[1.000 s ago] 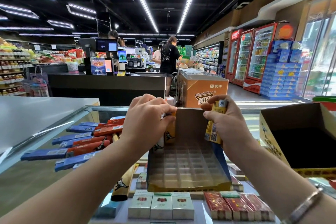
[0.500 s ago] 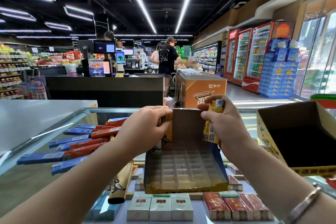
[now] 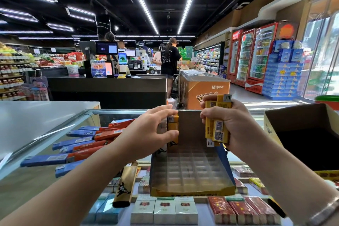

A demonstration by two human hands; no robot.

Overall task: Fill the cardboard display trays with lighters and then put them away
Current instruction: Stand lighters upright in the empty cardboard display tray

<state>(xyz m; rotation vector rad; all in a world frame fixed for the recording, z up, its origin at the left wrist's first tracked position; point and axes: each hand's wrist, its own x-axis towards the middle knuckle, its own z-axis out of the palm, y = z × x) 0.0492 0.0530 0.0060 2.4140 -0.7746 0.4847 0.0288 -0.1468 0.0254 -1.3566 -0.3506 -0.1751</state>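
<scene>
An open-fronted cardboard display tray [image 3: 190, 172] with a clear gridded plastic insert sits on the glass counter top [image 3: 36, 185] right in front of me, its tall brown back wall facing me. A few yellow lighters [image 3: 173, 124] stand upright in the tray's far left corner. My left hand [image 3: 148, 132] is at that corner with fingers spread and relaxed, thumb and fingertips beside the standing lighters; I cannot tell whether it touches them. My right hand [image 3: 231, 124] is curled around a bundle of yellow lighters with barcode labels [image 3: 217, 124], held upright above the tray's right side. To the left of the tray, a loose pile of blue and orange lighters [image 3: 78, 145] lies on the glass, and one long brown lighter [image 3: 125, 185] lies just beside the tray's left wall. A second, larger cardboard box [image 3: 271, 132], dark inside, sits to my right. Cigarette packs [image 3: 165, 209] show in rows under the glass. Beyond the counter are a black checkout desk [image 3: 106, 88], an orange chest freezer [image 3: 203, 91] and a person in a black T-shirt [image 3: 169, 58].
</scene>
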